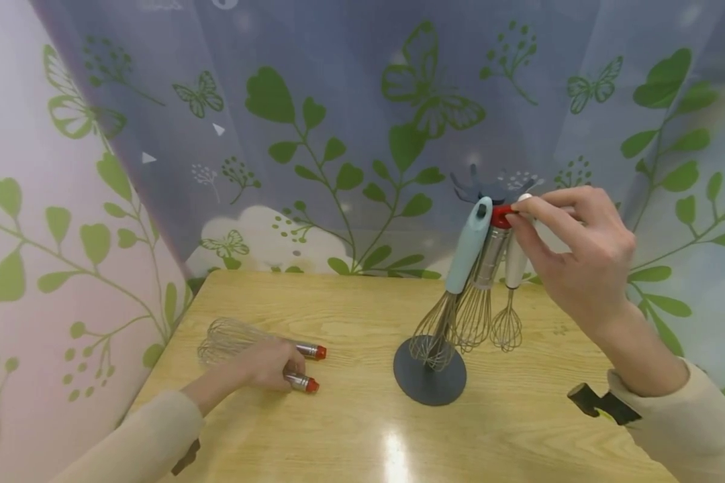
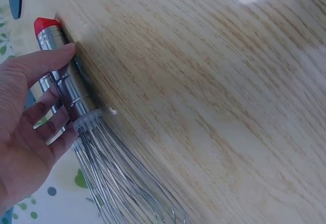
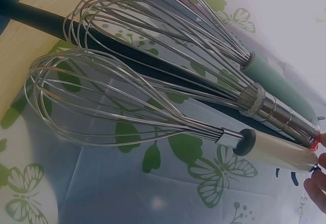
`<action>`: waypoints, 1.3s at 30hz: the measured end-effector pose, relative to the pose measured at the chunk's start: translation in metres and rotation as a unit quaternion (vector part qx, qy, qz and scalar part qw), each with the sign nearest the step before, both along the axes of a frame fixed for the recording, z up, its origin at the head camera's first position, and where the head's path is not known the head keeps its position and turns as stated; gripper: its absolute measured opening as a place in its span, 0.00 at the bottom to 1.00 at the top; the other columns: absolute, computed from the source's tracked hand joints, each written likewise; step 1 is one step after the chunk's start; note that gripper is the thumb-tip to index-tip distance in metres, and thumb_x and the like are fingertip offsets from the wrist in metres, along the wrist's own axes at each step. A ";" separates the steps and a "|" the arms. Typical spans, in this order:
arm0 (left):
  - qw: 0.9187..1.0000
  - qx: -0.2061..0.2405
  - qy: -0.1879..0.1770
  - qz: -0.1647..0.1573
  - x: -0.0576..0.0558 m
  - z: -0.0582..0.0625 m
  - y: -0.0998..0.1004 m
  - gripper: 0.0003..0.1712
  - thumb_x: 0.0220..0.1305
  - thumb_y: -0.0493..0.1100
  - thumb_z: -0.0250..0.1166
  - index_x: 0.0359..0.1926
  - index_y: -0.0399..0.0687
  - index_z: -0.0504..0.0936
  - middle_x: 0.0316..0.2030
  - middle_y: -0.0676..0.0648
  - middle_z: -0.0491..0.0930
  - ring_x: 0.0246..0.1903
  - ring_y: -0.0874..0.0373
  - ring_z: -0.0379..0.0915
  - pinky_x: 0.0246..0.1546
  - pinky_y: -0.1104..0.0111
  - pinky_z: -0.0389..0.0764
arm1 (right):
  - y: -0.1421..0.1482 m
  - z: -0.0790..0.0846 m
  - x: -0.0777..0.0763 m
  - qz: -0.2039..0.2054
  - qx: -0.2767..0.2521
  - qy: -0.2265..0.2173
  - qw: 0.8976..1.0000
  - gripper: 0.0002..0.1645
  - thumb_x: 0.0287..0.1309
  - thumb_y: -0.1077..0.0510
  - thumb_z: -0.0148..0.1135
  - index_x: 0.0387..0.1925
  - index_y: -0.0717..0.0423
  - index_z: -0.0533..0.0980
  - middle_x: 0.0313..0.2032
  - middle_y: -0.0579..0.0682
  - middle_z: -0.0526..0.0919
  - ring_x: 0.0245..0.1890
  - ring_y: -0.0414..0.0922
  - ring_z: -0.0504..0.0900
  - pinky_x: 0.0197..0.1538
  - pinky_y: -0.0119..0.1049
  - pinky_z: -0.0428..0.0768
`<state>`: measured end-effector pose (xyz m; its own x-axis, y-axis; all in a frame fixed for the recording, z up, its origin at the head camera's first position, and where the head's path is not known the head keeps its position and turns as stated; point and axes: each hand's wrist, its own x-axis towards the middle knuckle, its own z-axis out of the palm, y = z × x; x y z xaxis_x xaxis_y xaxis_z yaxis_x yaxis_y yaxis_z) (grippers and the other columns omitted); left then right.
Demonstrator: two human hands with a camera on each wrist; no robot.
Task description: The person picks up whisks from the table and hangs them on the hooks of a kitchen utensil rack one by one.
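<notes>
My left hand (image 1: 272, 364) is low over the table at the left, thumb and fingers around the steel handle of a red-capped whisk (image 2: 74, 91). Just beyond it lies a second red-capped whisk (image 1: 311, 350), partly hidden by that hand. At the right, my right hand (image 1: 580, 241) pinches the red end of another steel-handled whisk (image 3: 282, 116) at the top of a dark stand (image 1: 430, 376). On either side of this one hang a light-blue-handled whisk (image 1: 466, 251) and a smaller cream-handled whisk (image 1: 515, 265). Whether its loop sits on a hook is hidden by my fingers.
The stand's hooks (image 1: 474, 184) spread out behind the hanging whisks, and its round base rests on the wooden table (image 1: 350, 429). A patterned cloth (image 1: 350, 80) with leaves and butterflies rises right behind the table and along both sides.
</notes>
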<state>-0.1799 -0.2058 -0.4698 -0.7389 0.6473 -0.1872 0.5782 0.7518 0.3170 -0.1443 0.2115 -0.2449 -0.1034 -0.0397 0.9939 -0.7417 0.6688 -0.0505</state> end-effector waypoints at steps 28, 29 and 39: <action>1.000 0.029 0.004 0.004 0.004 -0.006 0.010 0.13 0.61 0.45 0.75 0.48 0.55 0.91 0.34 0.59 0.86 0.28 0.68 0.68 0.27 0.74 0.71 | 0.000 0.000 0.001 0.005 -0.004 0.004 1.000 0.16 0.67 0.56 0.72 0.31 0.67 0.86 0.30 0.67 0.82 0.33 0.66 0.74 0.51 0.15 0.64; 0.999 0.032 0.001 0.003 0.004 -0.005 0.011 0.14 0.61 0.45 0.75 0.49 0.54 0.91 0.33 0.59 0.85 0.27 0.68 0.68 0.26 0.74 0.71 | -0.001 0.000 0.001 0.005 -0.005 0.005 1.000 0.14 0.65 0.57 0.73 0.31 0.67 0.86 0.30 0.68 0.82 0.33 0.66 0.74 0.51 0.15 0.64; 0.999 0.037 0.020 0.005 0.003 -0.007 0.020 0.15 0.61 0.49 0.76 0.49 0.55 0.90 0.36 0.56 0.84 0.30 0.68 0.72 0.30 0.73 0.75 | -0.002 0.000 0.001 0.005 -0.006 0.005 1.000 0.08 0.60 0.64 0.75 0.30 0.67 0.86 0.30 0.68 0.81 0.32 0.66 0.73 0.50 0.17 0.64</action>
<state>-0.1766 -0.1860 -0.4763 -0.7509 0.6514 -0.1088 0.5847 0.7323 0.3491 -0.1428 0.2098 -0.2447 -0.0932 -0.0284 0.9952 -0.7490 0.6606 -0.0513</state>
